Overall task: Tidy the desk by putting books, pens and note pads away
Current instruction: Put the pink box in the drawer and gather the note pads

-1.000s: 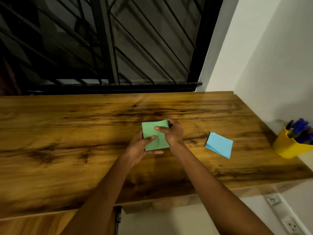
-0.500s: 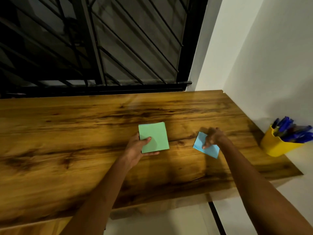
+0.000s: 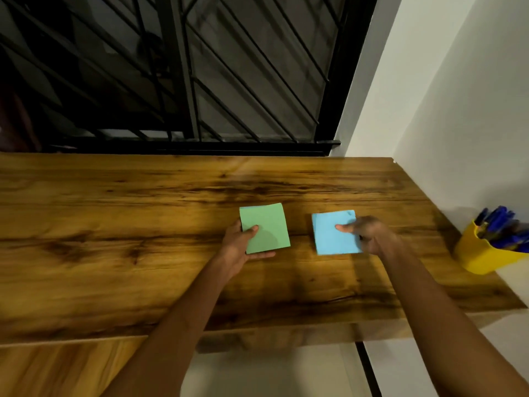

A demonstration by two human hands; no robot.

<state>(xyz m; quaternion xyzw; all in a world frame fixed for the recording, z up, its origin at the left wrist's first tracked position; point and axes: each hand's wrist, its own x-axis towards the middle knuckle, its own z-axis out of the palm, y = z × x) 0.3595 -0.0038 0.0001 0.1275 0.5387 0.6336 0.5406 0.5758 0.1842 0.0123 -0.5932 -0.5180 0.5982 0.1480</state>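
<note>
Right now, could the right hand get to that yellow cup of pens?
Probably yes: nothing lies between the right hand and the yellow cup, though that hand is holding the blue note pad.

Left hand (image 3: pixel 239 247) and right hand (image 3: pixel 372 239) forward, each pinching

Not much to say about me here, honestly. Both my forearms come up from the bottom of the view and they're bare all the way down, no sleeves showing anywhere. No watch, no bracelet, no rings that I can make out on my left hand (image 3: pixel 240 245) or my right hand (image 3: pixel 372 239). No gloves either. The right one is a bit blurred, so small details on it are hard to tell.
</note>
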